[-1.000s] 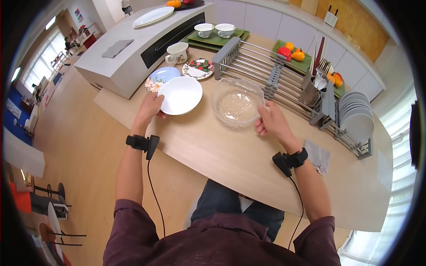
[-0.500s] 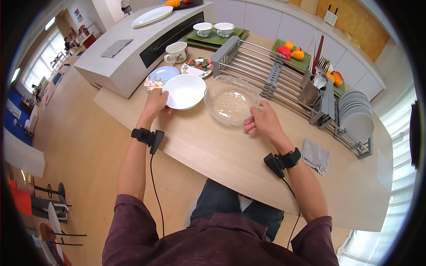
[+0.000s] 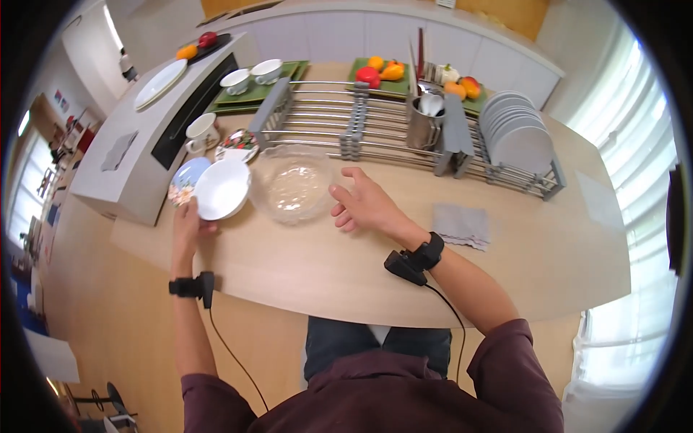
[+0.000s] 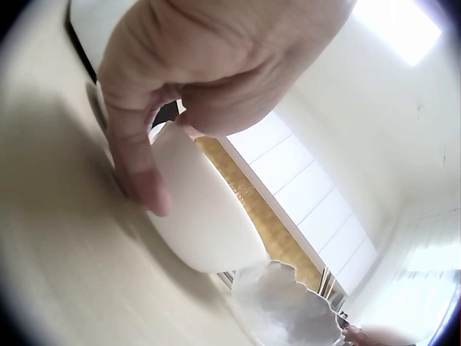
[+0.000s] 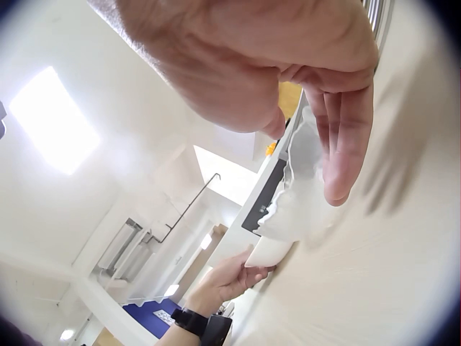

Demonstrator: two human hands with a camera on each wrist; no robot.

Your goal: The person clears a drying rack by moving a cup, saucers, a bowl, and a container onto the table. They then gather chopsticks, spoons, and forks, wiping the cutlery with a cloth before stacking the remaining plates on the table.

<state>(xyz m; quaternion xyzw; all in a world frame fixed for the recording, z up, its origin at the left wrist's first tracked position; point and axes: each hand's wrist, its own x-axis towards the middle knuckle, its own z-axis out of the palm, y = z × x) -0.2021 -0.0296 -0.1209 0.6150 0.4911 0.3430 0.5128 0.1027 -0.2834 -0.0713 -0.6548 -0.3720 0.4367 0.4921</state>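
A white bowl [image 3: 223,189] is gripped at its rim by the left hand [image 3: 189,227], the rim being pinched between thumb and fingers. The bowl is held low over the left part of the tabletop [image 3: 325,281]; whether its base is touching cannot be told. Just to its right, a clear glass bowl [image 3: 292,184] with a wavy rim is set on the tabletop. Nothing is grasped by the right hand [image 3: 369,204], which is held just beside the glass bowl, released, with thumb and fingers spread apart.

Behind the white bowl, a blue floral plate [image 3: 186,177] is partly covered from view. A flowered saucer [image 3: 234,154] and a patterned mug [image 3: 202,131] are placed beyond it. Behind the glass bowl, a dish rack [image 3: 273,115] is stretched across the tabletop, with cutlery stood in a metal holder [image 3: 422,130] and white plates [image 3: 520,137] lined up on edge at its right end. A grey cloth [image 3: 462,225] is laid flat in front of the rack, to the right of the right hand.
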